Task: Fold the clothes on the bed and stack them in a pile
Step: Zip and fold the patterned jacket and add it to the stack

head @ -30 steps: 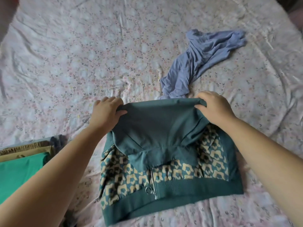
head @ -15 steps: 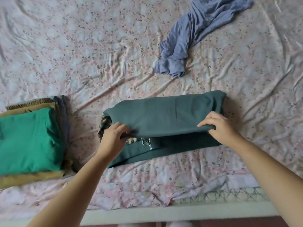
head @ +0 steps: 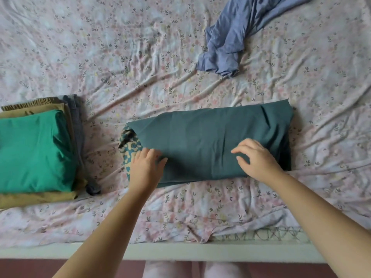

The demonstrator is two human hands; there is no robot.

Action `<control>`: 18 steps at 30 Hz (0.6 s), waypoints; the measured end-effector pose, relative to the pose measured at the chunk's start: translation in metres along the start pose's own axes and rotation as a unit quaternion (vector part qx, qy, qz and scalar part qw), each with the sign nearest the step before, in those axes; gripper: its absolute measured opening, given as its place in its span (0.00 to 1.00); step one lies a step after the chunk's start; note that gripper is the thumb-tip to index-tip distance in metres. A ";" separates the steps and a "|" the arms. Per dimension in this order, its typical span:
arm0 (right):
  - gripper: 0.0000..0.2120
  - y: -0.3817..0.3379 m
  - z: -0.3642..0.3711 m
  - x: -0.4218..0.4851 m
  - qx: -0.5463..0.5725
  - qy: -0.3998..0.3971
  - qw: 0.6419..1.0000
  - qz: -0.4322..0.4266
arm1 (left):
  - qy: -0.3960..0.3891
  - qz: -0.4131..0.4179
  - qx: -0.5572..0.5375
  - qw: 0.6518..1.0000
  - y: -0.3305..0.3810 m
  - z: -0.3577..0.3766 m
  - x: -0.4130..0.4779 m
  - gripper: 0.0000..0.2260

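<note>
A dark teal jacket [head: 210, 141] lies folded into a wide flat bundle on the bed, its patterned lining peeking out at the left end. My left hand [head: 145, 167] rests on the bundle's near left corner with fingers laid flat. My right hand [head: 256, 157] presses the near right part with spread, slightly bent fingers. To the left stands a pile of folded clothes [head: 36, 149] with a bright green piece on top. A crumpled blue garment [head: 232, 37] lies unfolded at the far right.
The floral pink sheet [head: 120, 57] covers the bed and is wrinkled. The white bed edge [head: 180, 251] runs along the bottom, with my legs below it.
I folded the jacket's far half toward me, then let go of the fabric. Both hands now lie on top of the flat bundle. The view tilted down toward the bed edge.
</note>
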State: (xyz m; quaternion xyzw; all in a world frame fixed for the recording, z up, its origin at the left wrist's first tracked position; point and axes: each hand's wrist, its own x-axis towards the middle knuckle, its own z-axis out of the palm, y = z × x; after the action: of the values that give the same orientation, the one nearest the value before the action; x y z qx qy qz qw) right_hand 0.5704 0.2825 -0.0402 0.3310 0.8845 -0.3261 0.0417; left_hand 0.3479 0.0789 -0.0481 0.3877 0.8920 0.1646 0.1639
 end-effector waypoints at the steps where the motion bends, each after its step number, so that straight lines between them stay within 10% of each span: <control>1: 0.11 -0.011 0.004 0.009 -0.019 0.017 0.999 -0.026 | 0.037 0.025 0.010 0.999 0.004 0.000 0.006 0.08; 6: 0.21 -0.057 0.038 0.068 -0.049 0.084 0.991 -0.096 | 0.138 0.099 0.003 0.986 0.038 0.020 0.042 0.10; 11: 0.25 -0.039 0.087 0.092 0.048 0.118 0.992 0.017 | 0.044 0.107 0.009 0.993 0.052 0.083 0.055 0.19; 18: 0.35 0.054 0.069 0.085 -0.149 0.077 0.983 0.082 | 0.013 0.042 0.119 0.992 0.013 0.111 0.055 0.25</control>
State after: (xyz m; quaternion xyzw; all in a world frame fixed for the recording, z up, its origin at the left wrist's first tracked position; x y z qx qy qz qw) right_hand 0.5272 0.3194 -0.1484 0.4163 0.8937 -0.1601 0.0489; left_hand 0.3672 0.1466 -0.1510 0.4390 0.8904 0.0693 0.0982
